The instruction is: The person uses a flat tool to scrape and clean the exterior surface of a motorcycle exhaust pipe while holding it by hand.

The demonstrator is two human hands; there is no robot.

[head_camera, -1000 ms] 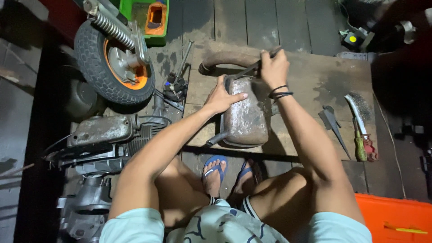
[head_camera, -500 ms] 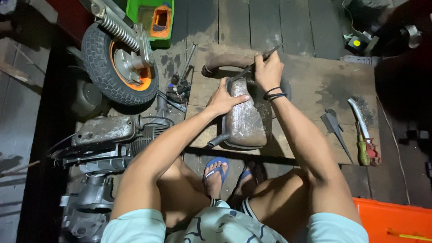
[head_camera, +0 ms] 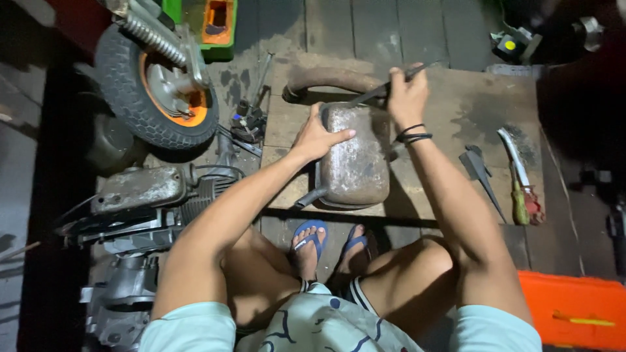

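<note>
A dull metal muffler body (head_camera: 357, 158) lies on a worn wooden board (head_camera: 456, 117), with its rusty curved pipe (head_camera: 329, 79) at the far end. My left hand (head_camera: 317, 135) rests flat on the muffler's upper left edge and steadies it. My right hand (head_camera: 408, 96) is closed around a thin dark hand tool (head_camera: 385, 88) whose tip meets the top of the muffler near the pipe joint. Black bands circle my right wrist.
A small wheel with an orange rim (head_camera: 160, 91) and a spring stands at the upper left. An engine block (head_camera: 140, 202) lies left of my knees. A dark trowel (head_camera: 479, 166) and red-handled pliers (head_camera: 525, 195) lie on the board's right. An orange box (head_camera: 574, 309) sits at the lower right.
My right hand has shifted the tool a little along the top of the muffler. My left hand stays pressed on the muffler, which has not visibly moved.
</note>
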